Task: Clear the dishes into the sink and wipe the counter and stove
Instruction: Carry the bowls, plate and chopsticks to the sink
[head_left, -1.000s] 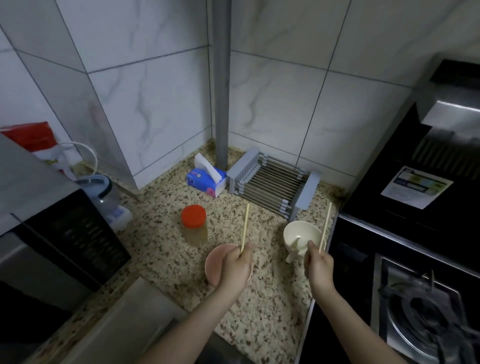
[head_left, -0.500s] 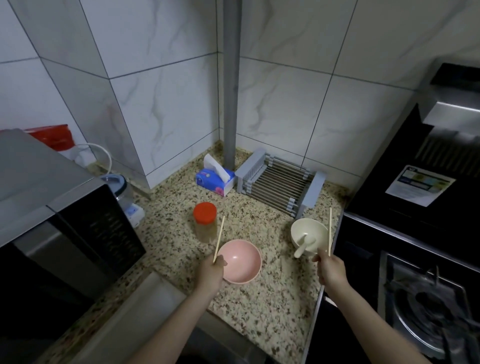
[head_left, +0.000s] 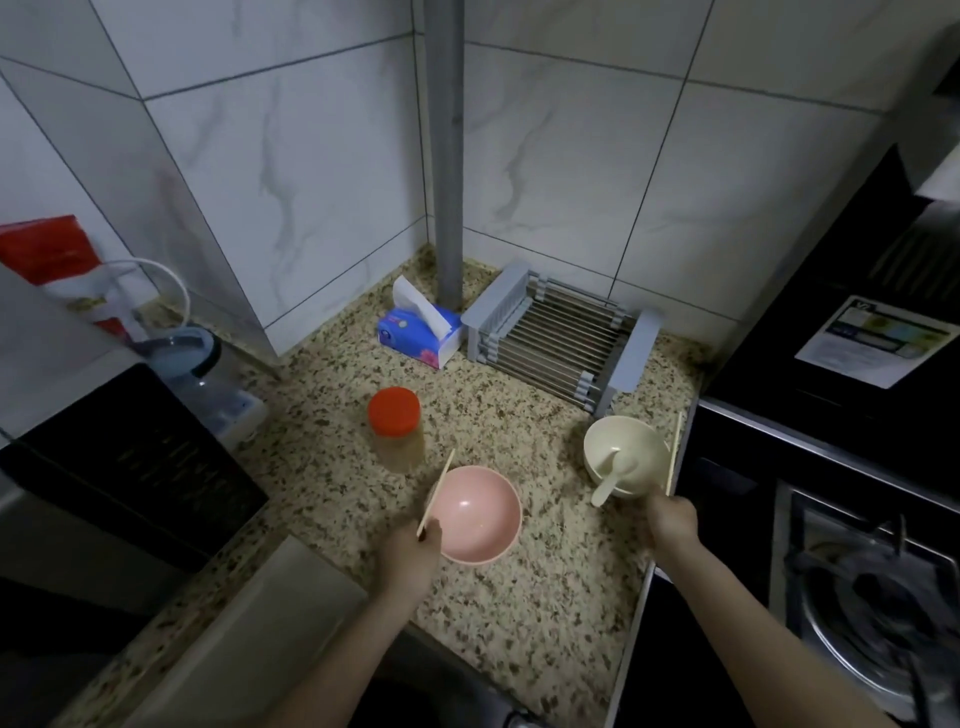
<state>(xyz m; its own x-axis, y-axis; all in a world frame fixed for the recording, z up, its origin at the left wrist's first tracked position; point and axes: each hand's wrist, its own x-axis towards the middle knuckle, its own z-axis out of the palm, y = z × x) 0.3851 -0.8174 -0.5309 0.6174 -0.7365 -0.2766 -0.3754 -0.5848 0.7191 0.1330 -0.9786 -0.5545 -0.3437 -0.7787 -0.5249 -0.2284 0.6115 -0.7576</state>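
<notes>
I see my left hand (head_left: 408, 558) pinching one chopstick (head_left: 435, 493) beside the pink bowl (head_left: 475, 514) on the granite counter (head_left: 545, 597). My right hand (head_left: 672, 522) pinches the other chopstick (head_left: 674, 453) just beside the cream bowl (head_left: 626, 454) holding a spoon (head_left: 610, 475), near the stove (head_left: 862, 587).

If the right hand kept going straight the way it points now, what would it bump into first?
Most likely the cream bowl, with its spoon, which sits just ahead of the right hand; depth is hard to judge, though.

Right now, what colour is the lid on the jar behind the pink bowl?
Red-orange. The lid tops a jar of yellowish contents; the head view shows it.
</notes>
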